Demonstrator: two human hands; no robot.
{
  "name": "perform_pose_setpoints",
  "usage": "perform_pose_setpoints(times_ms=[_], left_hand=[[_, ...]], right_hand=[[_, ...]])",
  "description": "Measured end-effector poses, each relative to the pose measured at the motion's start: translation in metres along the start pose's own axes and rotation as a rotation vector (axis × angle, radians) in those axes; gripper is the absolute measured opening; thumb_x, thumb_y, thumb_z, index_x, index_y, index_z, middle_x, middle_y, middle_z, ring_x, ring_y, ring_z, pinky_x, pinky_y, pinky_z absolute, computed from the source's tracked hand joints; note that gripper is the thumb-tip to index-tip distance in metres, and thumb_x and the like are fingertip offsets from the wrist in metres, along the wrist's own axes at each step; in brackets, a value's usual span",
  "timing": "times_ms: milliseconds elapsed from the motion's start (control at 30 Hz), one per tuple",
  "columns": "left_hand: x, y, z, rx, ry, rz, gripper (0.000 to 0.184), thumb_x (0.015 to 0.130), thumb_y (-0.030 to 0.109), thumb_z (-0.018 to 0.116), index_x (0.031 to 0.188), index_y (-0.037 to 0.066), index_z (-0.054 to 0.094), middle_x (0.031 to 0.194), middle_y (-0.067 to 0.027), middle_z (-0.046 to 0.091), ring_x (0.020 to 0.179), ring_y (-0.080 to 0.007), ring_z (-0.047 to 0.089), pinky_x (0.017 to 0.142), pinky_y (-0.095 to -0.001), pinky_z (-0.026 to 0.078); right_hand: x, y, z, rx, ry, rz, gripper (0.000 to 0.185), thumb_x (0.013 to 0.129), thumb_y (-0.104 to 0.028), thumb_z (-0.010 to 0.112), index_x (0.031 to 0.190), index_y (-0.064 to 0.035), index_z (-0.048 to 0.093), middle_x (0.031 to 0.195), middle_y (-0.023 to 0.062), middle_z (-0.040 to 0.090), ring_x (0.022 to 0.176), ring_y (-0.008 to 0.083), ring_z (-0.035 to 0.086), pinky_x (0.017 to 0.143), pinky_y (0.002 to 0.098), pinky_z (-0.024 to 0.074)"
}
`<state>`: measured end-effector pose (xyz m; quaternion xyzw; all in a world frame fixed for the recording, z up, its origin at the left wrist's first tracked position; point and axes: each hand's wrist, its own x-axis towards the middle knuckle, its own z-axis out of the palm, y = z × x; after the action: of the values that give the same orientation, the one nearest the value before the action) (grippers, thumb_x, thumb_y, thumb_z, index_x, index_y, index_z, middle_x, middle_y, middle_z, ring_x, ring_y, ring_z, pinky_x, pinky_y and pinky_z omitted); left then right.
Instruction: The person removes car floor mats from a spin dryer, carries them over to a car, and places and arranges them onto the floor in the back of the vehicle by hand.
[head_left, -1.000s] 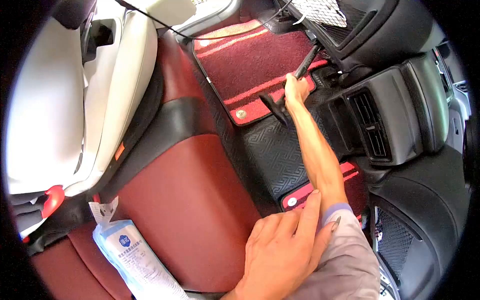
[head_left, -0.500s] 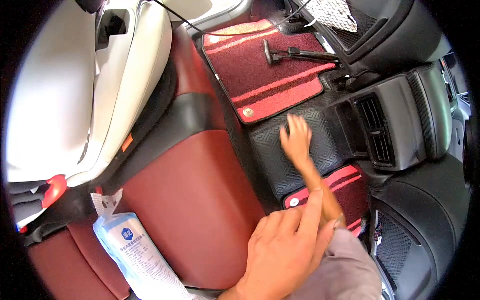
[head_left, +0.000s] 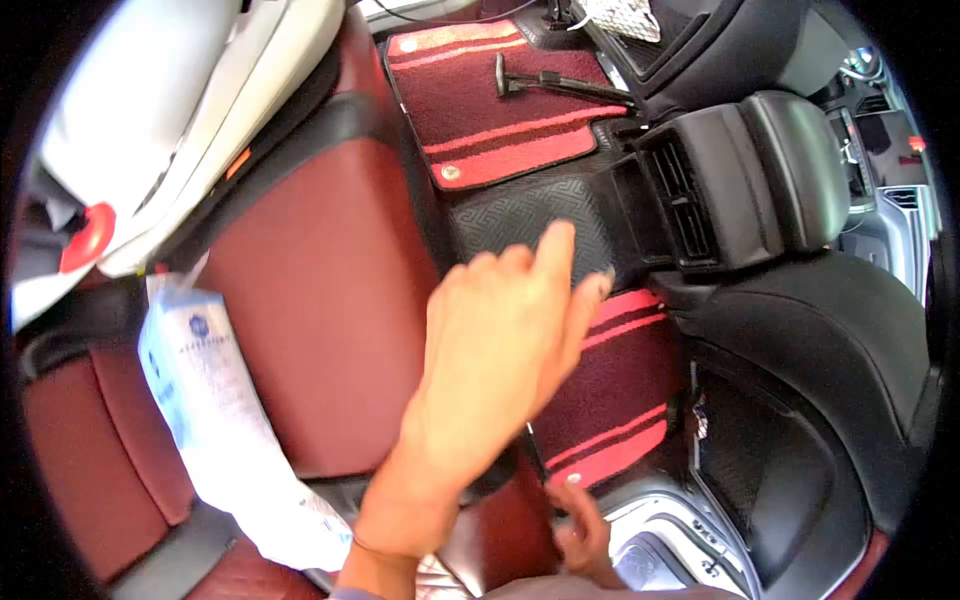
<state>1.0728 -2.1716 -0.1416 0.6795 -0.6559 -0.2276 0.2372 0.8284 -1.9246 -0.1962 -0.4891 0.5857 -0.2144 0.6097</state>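
Note:
My left hand (head_left: 500,345) hangs palm down over the dark floor between the mats, its index finger and thumb spread apart and the other fingers bent. Nothing shows in it, though its palm is hidden. Lower down, my right hand (head_left: 583,535) is near the bottom edge, beside the door sill, blurred, with its fingers apart and nothing visible in them. A black rod with a T-shaped end (head_left: 560,85) lies across the far red striped mat (head_left: 470,110). The near red striped mat (head_left: 620,390) is partly behind my left hand.
A dark red seat (head_left: 320,300) fills the left side, with a blue and white packet (head_left: 215,400) on it. Beyond it is a white child seat (head_left: 140,90). A black centre console (head_left: 700,190) and black seat backs (head_left: 810,330) stand at the right.
My right hand let go of the black rod and drew back from the floor to the bottom edge. The rod now lies on the far mat. The view has shifted, and my left hand appears higher.

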Motion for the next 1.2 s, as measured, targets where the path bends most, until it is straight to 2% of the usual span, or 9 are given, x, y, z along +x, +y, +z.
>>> perform_pose_setpoints(times_ms=[167, 367, 433, 467, 567, 833, 900, 1100, 1200], left_hand=[[0.014, -0.011, 0.008, 0.012, 0.110, 0.070, 0.043, 0.094, 0.041, 0.068, 0.114, 0.003, 0.069, 0.089, -0.0212, 0.073, 0.086, -0.0405, 0.072, 0.077, -0.0506, 0.057], [0.035, -0.034, 0.023, -0.180, 0.955, 0.026, 0.026, 0.096, 0.030, 0.066, 0.113, 0.012, 0.075, 0.092, -0.0165, 0.075, 0.087, -0.0336, 0.074, 0.078, -0.0446, 0.058], [0.000, -0.031, 0.041, -0.385, 1.123, 0.255, 0.026, 0.093, 0.028, 0.073, 0.112, 0.010, 0.077, 0.112, -0.0175, 0.076, 0.098, -0.0343, 0.074, 0.083, -0.0398, 0.057], [-0.038, -0.013, 0.036, -0.283, 1.058, 0.284, 0.019, 0.097, 0.021, 0.065, 0.111, 0.011, 0.075, 0.095, -0.0141, 0.075, 0.085, -0.0305, 0.073, 0.079, -0.0409, 0.057], [-0.197, 0.013, 0.081, -0.207, 0.924, 0.428, 0.020, 0.091, 0.004, 0.071, 0.111, 0.003, 0.072, 0.105, -0.0126, 0.074, 0.096, -0.0302, 0.068, 0.089, -0.0414, 0.052], [-0.560, 0.076, 0.103, -0.331, 0.709, -0.043, 0.034, 0.096, 0.009, 0.065, 0.129, -0.002, 0.064, 0.118, -0.0204, 0.062, 0.112, -0.0371, 0.056, 0.100, -0.0452, 0.044], [-0.611, 0.079, 0.100, -0.220, 0.633, 0.093, 0.033, 0.095, 0.008, 0.066, 0.127, -0.001, 0.065, 0.118, -0.0201, 0.062, 0.110, -0.0367, 0.057, 0.098, -0.0458, 0.044], [-0.847, 0.050, 0.143, -0.189, 0.062, 0.140, 0.030, 0.092, 0.012, 0.066, 0.123, 0.012, 0.070, 0.108, -0.0134, 0.068, 0.104, -0.0319, 0.064, 0.092, -0.0440, 0.048], [-0.979, 0.022, 0.149, -0.290, -0.110, -0.313, 0.032, 0.093, 0.015, 0.064, 0.124, 0.012, 0.068, 0.095, -0.0164, 0.074, 0.089, -0.0320, 0.073, 0.082, -0.0437, 0.056]], right_hand=[[-0.052, -0.012, 0.040, -0.651, 0.208, -0.166, 0.064, 0.092, -0.021, 0.070, 0.144, 0.0098, 0.046, 0.137, 0.0316, 0.057, 0.122, 0.0495, 0.058, 0.104, 0.0516, 0.0467], [-0.046, 0.015, 0.046, -0.811, 0.488, -0.635, 0.044, 0.098, -0.011, 0.062, 0.138, 0.0036, 0.055, 0.140, 0.0239, 0.059, 0.119, 0.0424, 0.060, 0.103, 0.0488, 0.0475], [-0.045, 0.019, 0.046, -0.789, 0.592, -0.683, 0.043, 0.098, -0.013, 0.062, 0.138, 0.0026, 0.056, 0.138, 0.0229, 0.059, 0.121, 0.0416, 0.058, 0.104, 0.0501, 0.0452], [-0.044, 0.031, 0.047, -0.783, 0.639, -0.720, 0.042, 0.098, -0.012, 0.062, 0.136, 0.0029, 0.057, 0.136, 0.0221, 0.061, 0.119, 0.0406, 0.059, 0.103, 0.0487, 0.0456], [-0.039, 0.038, 0.049, -0.715, 0.705, -0.768, 0.038, 0.098, -0.008, 0.059, 0.134, 0.0010, 0.059, 0.131, 0.0197, 0.063, 0.117, 0.0362, 0.061, 0.100, 0.0467, 0.0458], [-0.075, 0.026, 0.053, -0.738, 0.876, -0.590, 0.040, 0.104, -0.023, 0.054, 0.138, -0.0021, 0.054, 0.128, 0.0188, 0.064, 0.115, 0.0368, 0.059, 0.097, 0.0494, 0.0447], [-0.122, 0.037, 0.058, -0.627, 0.866, -0.710, 0.047, 0.103, -0.030, 0.057, 0.140, -0.0012, 0.052, 0.132, 0.0216, 0.061, 0.119, 0.0392, 0.057, 0.100, 0.0520, 0.0424], [-0.386, 0.200, 0.114, -0.467, 0.730, -0.498, 0.041, 0.100, -0.029, 0.058, 0.131, -0.0021, 0.058, 0.124, 0.0216, 0.065, 0.114, 0.0406, 0.060, 0.100, 0.0500, 0.0442], [-0.543, 0.363, 0.128, -0.452, 0.518, -0.002, 0.035, 0.098, -0.029, 0.055, 0.120, -0.0028, 0.065, 0.115, 0.0207, 0.070, 0.107, 0.0397, 0.066, 0.094, 0.0487, 0.0503]])
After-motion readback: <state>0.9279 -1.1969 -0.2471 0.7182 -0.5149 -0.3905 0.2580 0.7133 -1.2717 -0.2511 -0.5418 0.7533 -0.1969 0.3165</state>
